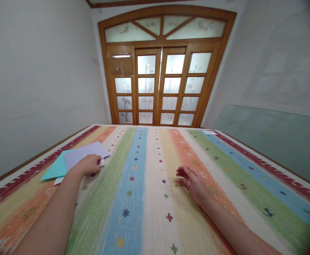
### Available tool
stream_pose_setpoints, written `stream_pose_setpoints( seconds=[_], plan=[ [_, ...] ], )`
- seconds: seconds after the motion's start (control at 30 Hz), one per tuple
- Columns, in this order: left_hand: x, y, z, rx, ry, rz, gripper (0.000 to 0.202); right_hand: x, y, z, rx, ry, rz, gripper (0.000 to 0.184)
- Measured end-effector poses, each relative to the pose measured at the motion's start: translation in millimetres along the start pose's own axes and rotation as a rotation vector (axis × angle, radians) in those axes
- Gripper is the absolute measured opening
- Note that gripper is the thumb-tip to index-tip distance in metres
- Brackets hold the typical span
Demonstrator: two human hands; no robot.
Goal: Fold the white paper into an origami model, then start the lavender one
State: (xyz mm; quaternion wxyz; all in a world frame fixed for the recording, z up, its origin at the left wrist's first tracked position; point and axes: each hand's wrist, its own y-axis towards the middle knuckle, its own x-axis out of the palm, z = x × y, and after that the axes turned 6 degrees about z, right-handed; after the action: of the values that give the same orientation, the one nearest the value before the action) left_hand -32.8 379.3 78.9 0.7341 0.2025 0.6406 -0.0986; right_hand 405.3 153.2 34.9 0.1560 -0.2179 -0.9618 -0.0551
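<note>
My left hand (90, 164) is at the left of the table, its fingers curled closed at the near edge of a lavender sheet of paper (82, 153). The fingertips are partly hidden, but they seem to grip that sheet. Beneath it lies a turquoise sheet of paper (56, 168), sticking out to the left. A corner of white paper (58, 181) shows under the stack, and another white bit peeks out beside my fingers. My right hand (193, 182) hovers low over the yellow and orange stripes, holding nothing, its fingers loosely bent and apart.
A striped tablecloth (159, 198) with small printed motifs covers the table. At the far right edge lies a small white piece of paper (209, 132). Behind the table stand wooden doors (159, 85) with glass panes, and a pale green panel (272, 138) leans along the right wall.
</note>
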Motion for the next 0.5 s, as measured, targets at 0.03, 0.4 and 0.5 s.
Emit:
stream_pose_setpoints(
  seconds=[0.03, 0.4, 0.5],
  plan=[
    [0.8, 1, 2, -0.012, 0.007, 0.016, 0.01, 0, 0, 0, 0.002, 0.0, -0.002, 0.022],
    [-38.2, 8, 34, -0.095, -0.119, 0.209, 0.024, -2, 1, 4, -0.001, -0.069, -0.042, 0.021],
    [-50.5, 14, 33, -0.099, -0.188, 0.109, 0.02, -2, 1, 4, 0.004, -0.098, -0.057, 0.022]
  ],
)
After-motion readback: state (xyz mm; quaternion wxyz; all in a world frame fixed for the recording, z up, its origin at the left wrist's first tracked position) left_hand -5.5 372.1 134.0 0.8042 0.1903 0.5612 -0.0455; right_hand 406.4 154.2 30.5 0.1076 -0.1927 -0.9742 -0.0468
